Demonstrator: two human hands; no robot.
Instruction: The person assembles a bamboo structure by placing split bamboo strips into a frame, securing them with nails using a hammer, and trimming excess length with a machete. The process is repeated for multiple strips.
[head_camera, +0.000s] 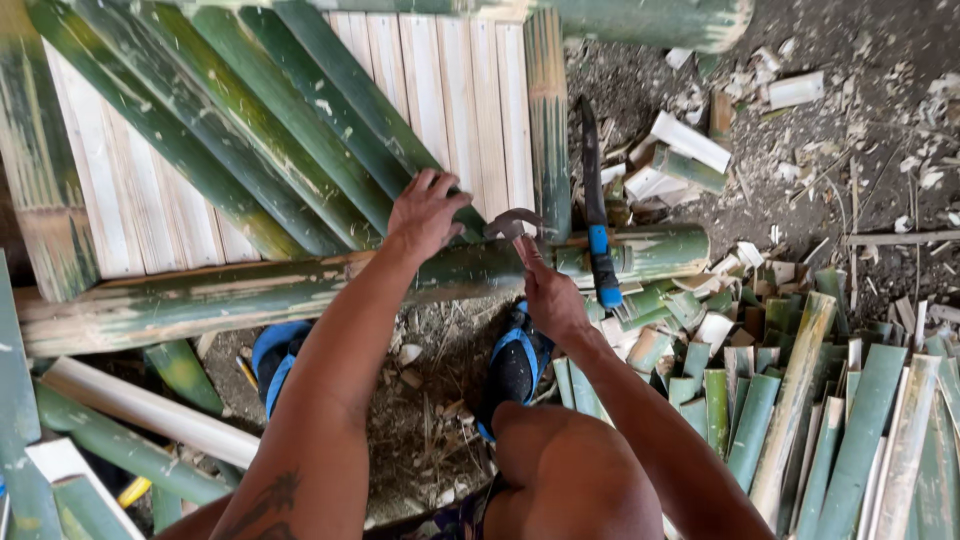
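Green bamboo slats (300, 130) lie slanted across a panel of pale split slats (450, 90), and the left hand (428, 212) presses flat on their lower ends, fingers spread — a resting palm, not a closed grip. Just right of it, the right hand (548, 295) is clenched around the handle of a claw hammer (512, 224), whose dark curved head sits almost touching the left fingertips, above the long green bamboo pole (250, 295) that runs crosswise under both hands.

As a judgement, the panel looks partly built: the pale slats already sit side by side in a neat row beyond the grip, while the green ones under the left palm lie loose and crooked, not yet lined up. Whether any are fastened cannot be told; no nails show.

Right of the hammer, a blue-handled blade (596, 210) rests across the pole. Further right and nearer the person, a heap of cut bamboo strips (800, 400) covers the ground — offcuts and chips lie scattered beyond it. Below the hands, blue sandals (515, 360) stand on the dirt.
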